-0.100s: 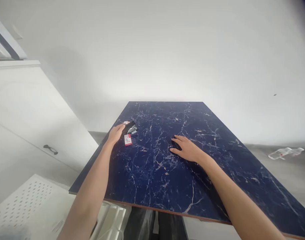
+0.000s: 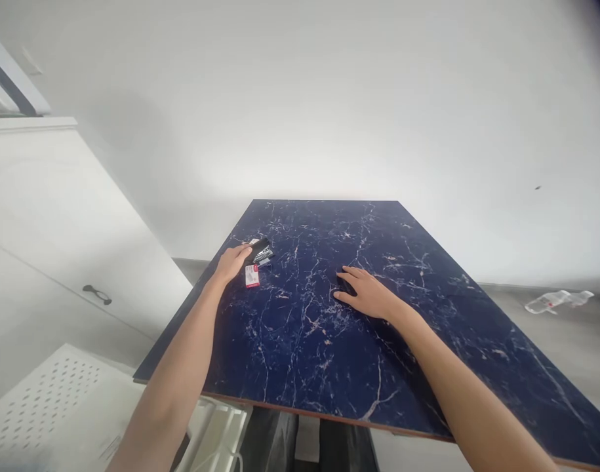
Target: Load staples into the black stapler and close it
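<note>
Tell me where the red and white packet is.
Head view: the red and white packet lies on the blue marbled table, far left, beside the left hand and the small black object.

A white wall (image 2: 329,98) is rising behind the blue marbled surface (image 2: 353,341); a white cabinet (image 2: 58,216) is standing left, and a bottle (image 2: 558,300) is lying on the grey floor (image 2: 570,347).

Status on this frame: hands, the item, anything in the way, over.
Left hand touching black item, grip unclear. Right hand flat, open, on blue table. Small red-white box lies right beside the item.
</note>
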Tool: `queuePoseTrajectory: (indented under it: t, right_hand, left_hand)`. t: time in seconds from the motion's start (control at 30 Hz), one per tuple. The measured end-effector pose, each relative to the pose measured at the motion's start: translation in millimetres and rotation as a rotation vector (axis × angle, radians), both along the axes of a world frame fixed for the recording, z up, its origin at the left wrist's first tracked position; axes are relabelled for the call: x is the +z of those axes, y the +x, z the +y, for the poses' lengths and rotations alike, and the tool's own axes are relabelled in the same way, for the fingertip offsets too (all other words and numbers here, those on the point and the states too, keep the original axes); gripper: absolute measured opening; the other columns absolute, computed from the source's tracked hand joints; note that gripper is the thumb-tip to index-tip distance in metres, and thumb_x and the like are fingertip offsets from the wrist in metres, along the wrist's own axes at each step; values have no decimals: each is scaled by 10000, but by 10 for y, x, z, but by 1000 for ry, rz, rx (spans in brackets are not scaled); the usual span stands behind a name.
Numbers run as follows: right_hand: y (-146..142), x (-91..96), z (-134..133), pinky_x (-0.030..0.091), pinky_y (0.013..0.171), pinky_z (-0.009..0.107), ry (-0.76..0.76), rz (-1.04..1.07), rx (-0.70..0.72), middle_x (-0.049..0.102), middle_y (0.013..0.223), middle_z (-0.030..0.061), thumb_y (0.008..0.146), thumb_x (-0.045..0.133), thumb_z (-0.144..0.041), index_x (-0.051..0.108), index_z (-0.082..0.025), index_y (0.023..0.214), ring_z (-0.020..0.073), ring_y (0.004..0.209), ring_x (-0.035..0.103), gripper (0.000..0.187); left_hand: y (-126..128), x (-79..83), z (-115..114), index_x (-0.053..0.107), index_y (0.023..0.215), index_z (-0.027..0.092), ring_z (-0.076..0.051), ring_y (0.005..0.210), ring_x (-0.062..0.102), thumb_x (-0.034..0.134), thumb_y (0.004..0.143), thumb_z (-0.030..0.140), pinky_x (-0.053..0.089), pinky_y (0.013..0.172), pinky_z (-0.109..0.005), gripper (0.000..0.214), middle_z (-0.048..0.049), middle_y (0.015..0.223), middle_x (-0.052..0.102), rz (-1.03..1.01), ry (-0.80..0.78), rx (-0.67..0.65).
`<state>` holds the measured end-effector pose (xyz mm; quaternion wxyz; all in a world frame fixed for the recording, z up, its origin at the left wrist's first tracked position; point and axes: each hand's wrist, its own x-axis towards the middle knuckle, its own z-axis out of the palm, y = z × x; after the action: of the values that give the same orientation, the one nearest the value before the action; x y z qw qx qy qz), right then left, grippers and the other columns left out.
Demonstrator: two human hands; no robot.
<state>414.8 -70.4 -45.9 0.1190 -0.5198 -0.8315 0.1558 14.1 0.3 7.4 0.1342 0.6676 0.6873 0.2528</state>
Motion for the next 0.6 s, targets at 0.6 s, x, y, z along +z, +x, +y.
queuePoseTrajectory:
  t: [0.6]
  right_hand:
    - [-66,197,-57,494,837,366,129,218,-42,688,1050,82,900,588,-439,620,-214,972,246,948,643,238]
  left_hand:
    - [1214,-124,-568,535,1433,269,-338,1322,455,530,968,481,378,1091,-495,511,-80,1502,466,34,-21,-875]
